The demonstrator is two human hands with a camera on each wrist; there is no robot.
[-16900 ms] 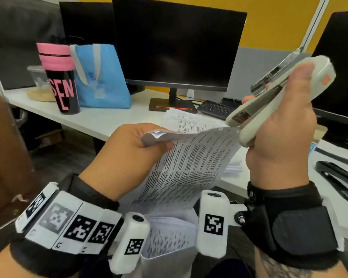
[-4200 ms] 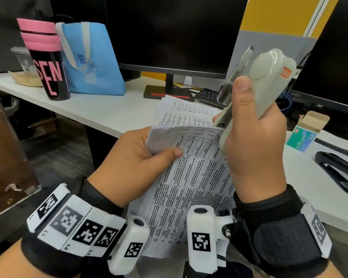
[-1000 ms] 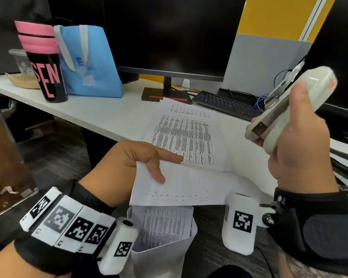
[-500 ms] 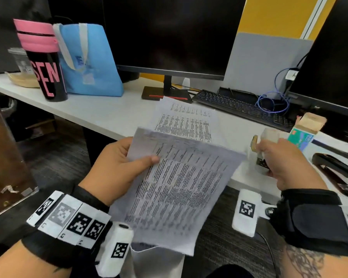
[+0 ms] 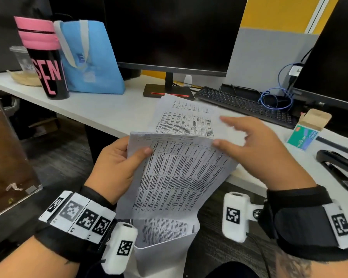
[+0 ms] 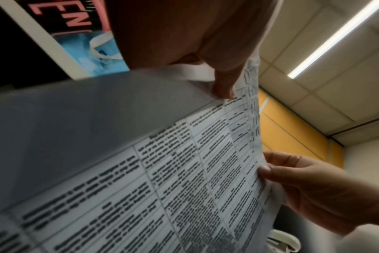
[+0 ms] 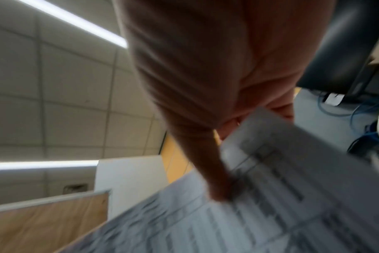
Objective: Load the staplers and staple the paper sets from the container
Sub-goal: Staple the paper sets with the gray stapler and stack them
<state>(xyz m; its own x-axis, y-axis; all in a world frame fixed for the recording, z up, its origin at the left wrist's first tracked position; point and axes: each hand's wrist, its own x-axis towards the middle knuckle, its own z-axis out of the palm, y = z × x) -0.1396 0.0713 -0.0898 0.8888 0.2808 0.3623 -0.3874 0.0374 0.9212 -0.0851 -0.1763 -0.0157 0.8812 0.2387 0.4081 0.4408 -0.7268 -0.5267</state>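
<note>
The left hand (image 5: pixel 117 161) pinches the paper set (image 5: pixel 175 177) at its top left corner. The right hand (image 5: pixel 255 155) pinches its top right edge, other fingers spread.

Ahead of the right hand (image 5: pixel 263 149), bare desk (image 5: pixel 100 113) between the printed sheet (image 5: pixel 186 120) and the keyboard (image 5: pixel 245 104); passage forward open there; farther on, blocked by the keyboard and tangled blue cable (image 5: pixel 277 97); to its right, crowded by the staple box (image 5: pixel 305 133) and black stapler (image 5: pixel 340 167); far left of the left hand (image 5: pixel 119 167), walled by the blue bag (image 5: pixel 90 61) and pink-lidded tumbler (image 5: pixel 46 59); below both hands, filled by the paper container (image 5: pixel 161 255).
</note>
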